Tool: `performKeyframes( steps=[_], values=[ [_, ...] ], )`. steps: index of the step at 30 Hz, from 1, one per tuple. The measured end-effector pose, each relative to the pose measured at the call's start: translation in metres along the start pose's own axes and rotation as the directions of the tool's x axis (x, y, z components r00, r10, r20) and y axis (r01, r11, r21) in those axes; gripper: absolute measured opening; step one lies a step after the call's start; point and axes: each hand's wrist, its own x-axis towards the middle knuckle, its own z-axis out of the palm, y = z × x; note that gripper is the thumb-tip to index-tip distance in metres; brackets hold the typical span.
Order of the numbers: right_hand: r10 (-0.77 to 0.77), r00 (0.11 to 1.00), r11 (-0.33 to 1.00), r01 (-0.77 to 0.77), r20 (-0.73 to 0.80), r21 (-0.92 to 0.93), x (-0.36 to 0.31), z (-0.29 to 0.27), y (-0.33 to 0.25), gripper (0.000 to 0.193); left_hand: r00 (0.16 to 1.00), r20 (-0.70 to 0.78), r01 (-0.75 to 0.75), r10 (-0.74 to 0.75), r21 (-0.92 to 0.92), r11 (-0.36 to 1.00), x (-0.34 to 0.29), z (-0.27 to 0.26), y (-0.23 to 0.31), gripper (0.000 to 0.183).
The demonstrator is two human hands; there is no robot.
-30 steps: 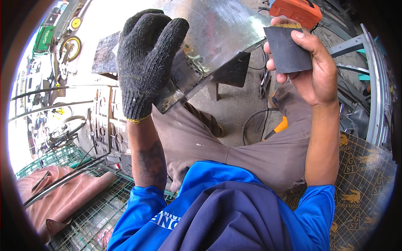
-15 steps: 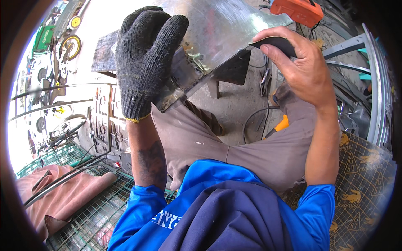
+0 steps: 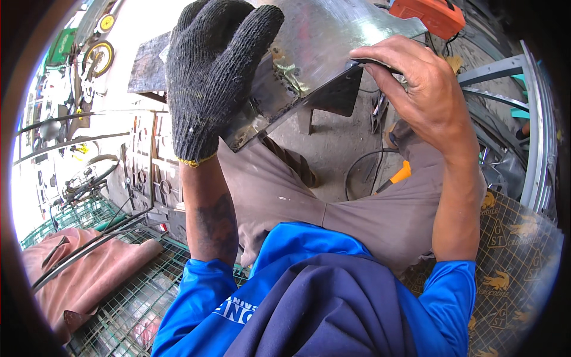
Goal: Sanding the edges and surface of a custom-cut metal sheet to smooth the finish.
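In front of me is a grey sheet-metal piece [image 3: 333, 35] with scorched, stained patches along its near edge. A dark triangular plate [image 3: 336, 95] juts from that edge on the right. My left hand [image 3: 217, 77], in a dark knitted glove, is closed at the sheet's left side; what its fingers hold, if anything, is hidden. My bare right hand [image 3: 416, 83] pinches a thin dark piece [image 3: 377, 63] between thumb and fingers, at the corner above the triangular plate. Most of that piece is covered by the fingers.
An orange case [image 3: 428, 16] stands beyond the sheet. Metal frames [image 3: 532, 119] rise at the right. Cables and a yellow-orange tool [image 3: 399, 172] lie on the floor by my legs. A pinkish cloth [image 3: 89, 268] covers green wire mesh [image 3: 140, 291] at lower left.
My left hand has shifted slightly up and right. The right fingers have closed further over the thin dark piece, hiding more of it, and moved slightly left. The metal edge sits a little higher.
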Motion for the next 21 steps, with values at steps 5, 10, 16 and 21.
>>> performKeyframes(
  steps=[5, 10, 16, 21],
  values=[
    [-0.065, 0.998, 0.989, 0.066, 0.015, -0.136, 0.004, 0.000, -0.005, 0.025, 1.000, -0.005, 0.007, -0.007, -0.013, 1.000, 0.002, 0.000, 0.006, 0.025],
    [-0.087, 0.995, 0.939, 0.098, 0.046, -0.330, 0.001, 0.002, -0.012, 0.039, 0.994, -0.050, -0.087, 0.093, 0.103, 0.991, 0.003, 0.005, -0.025, 0.025],
    [-0.060, 0.997, 0.930, 0.070, 0.039, -0.362, -0.005, -0.002, -0.013, 0.044, 0.996, -0.023, 0.084, -0.087, -0.112, 0.990, -0.001, 0.000, 0.003, 0.025],
    [-0.084, 0.996, 0.937, 0.088, 0.025, -0.338, -0.003, 0.000, -0.011, 0.046, 0.998, -0.009, 0.068, -0.069, -0.101, 0.993, 0.000, 0.001, -0.001, 0.026]
  ],
)
